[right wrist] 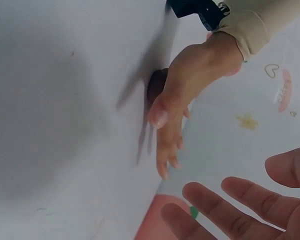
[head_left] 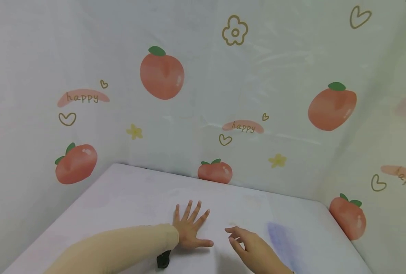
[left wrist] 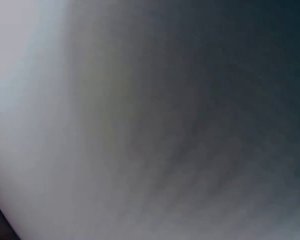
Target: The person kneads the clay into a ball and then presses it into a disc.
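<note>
My left hand (head_left: 188, 230) is over the white tabletop, palm down with its fingers spread wide. From the right wrist view, the same left hand (right wrist: 182, 85) is seen side-on, and a dark rounded shape (right wrist: 155, 86) shows beneath its palm; I cannot tell what it is. A black device (right wrist: 197, 10) sits at the left sleeve's cuff. To the right, my right hand (head_left: 256, 249) hovers with loosely bent fingers and holds nothing; its fingers (right wrist: 230, 207) appear apart in the right wrist view. The left wrist view is only a grey blur.
A white-covered table (head_left: 138, 198) carries a faint purple patch (head_left: 283, 243) at its right. Behind and at both sides hangs a pale curtain (head_left: 203, 76) printed with peaches, hearts, flowers and the word "happy".
</note>
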